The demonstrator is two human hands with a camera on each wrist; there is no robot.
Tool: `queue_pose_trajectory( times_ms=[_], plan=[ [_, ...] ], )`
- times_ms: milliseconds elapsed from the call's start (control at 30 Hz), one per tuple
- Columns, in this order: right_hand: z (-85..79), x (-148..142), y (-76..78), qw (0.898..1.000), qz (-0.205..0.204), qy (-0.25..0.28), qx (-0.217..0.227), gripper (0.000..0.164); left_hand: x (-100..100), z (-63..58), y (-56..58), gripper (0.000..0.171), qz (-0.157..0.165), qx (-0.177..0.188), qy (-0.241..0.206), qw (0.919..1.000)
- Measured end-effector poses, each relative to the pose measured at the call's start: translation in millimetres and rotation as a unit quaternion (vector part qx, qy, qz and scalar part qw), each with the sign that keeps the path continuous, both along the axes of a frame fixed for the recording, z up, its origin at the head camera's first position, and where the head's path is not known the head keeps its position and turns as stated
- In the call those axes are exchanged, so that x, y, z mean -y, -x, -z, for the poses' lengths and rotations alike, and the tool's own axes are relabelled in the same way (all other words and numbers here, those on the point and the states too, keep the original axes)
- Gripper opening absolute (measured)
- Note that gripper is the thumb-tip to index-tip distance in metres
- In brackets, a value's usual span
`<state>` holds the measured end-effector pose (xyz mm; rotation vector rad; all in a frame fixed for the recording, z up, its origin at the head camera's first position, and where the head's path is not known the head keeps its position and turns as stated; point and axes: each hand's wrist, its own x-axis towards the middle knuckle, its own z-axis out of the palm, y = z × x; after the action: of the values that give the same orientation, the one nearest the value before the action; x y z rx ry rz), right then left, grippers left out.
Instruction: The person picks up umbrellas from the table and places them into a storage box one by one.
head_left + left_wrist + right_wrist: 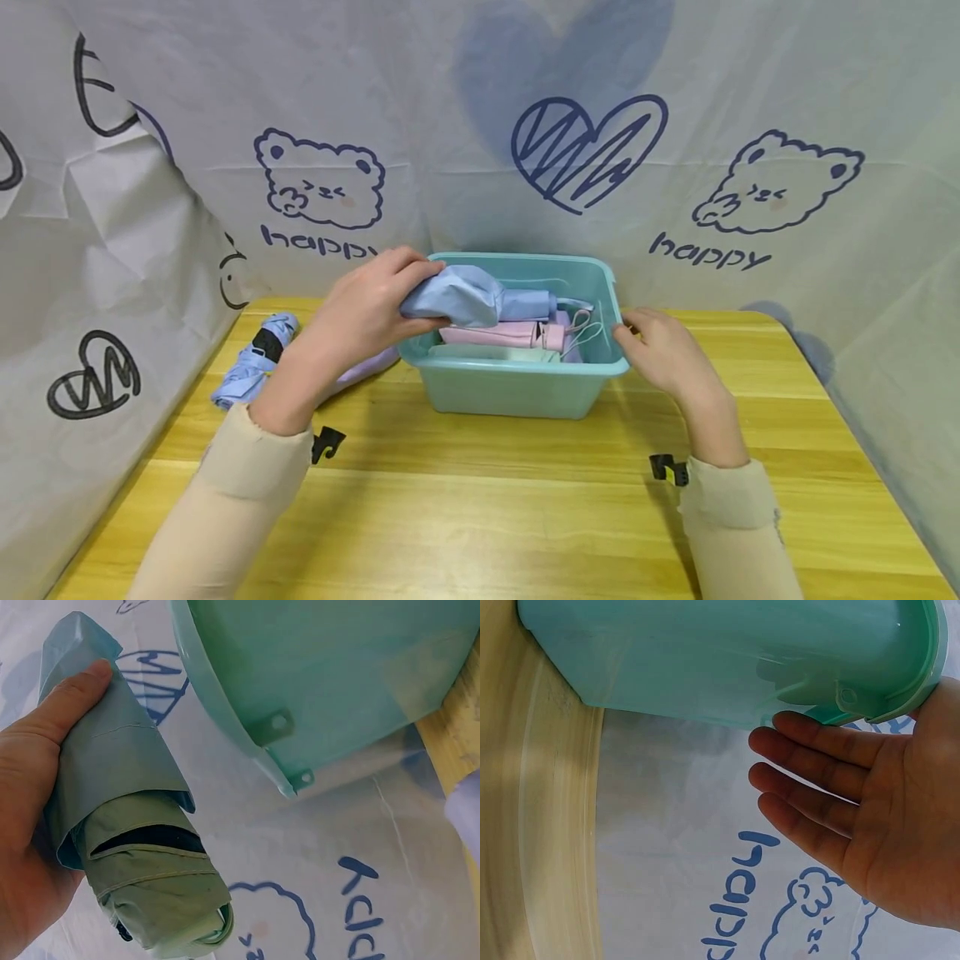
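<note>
My left hand (367,304) grips a folded umbrella in a light blue sleeve (457,293), above the left side of a teal plastic bin (517,392). In the left wrist view, the umbrella's folded fabric (161,900) sticks out of the sleeve, and the thumb lies along the sleeve. A pink folded umbrella (491,334) lies in the bin, with a pale green bundle (491,353) in front and cord loops at the right. My right hand (663,350) is at the bin's right rim, its fingers (810,761) extended beside the outer wall.
Left on the wooden table (480,508) lies a blue folded umbrella (247,371) with a black band. A purple bundle (367,368) is partly hidden behind the left forearm. A white printed sheet (450,192) hangs close behind the bin, with another along the left side.
</note>
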<state>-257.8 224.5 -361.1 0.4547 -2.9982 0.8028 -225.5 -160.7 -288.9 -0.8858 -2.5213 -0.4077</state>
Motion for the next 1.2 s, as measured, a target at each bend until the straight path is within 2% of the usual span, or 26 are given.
queue_pose_trajectory(
  times_ms=[167, 400, 600, 767, 967, 1200],
  plan=[
    [1.0, -1.4, 1.4, 1.000, -0.002, 0.001, -0.005, 0.049, -14.8, -8.2, 11.7, 0.065, 0.007, 0.012, 0.053, 0.9985],
    [2.6, -1.6, 2.5, 1.000, -0.001, -0.001, -0.009, 0.049, -33.6, -18.1, 23.6, 0.062, 0.027, 0.039, 0.113, 0.9925],
    [2.5, -1.4, 2.6, 1.000, -0.002, -0.003, -0.010, 0.050, -46.8, -28.2, 36.0, 0.061, 0.047, 0.055, 0.140, 0.9876],
    [2.4, -1.2, 1.9, 1.000, -0.002, -0.003, -0.009, 0.051, -59.0, -36.0, 47.8, 0.060, 0.051, 0.088, 0.150, 0.9834],
    [0.9, -1.7, 1.2, 1.000, -0.003, 0.000, -0.007, 0.050, -76.1, -40.0, 65.6, 0.062, 0.040, 0.147, 0.178, 0.9722],
    [2.6, -2.5, 2.0, 1.000, -0.004, -0.001, -0.013, 0.049, -94.1, -36.6, 85.3, 0.063, 0.042, 0.186, 0.221, 0.9565]
  ],
)
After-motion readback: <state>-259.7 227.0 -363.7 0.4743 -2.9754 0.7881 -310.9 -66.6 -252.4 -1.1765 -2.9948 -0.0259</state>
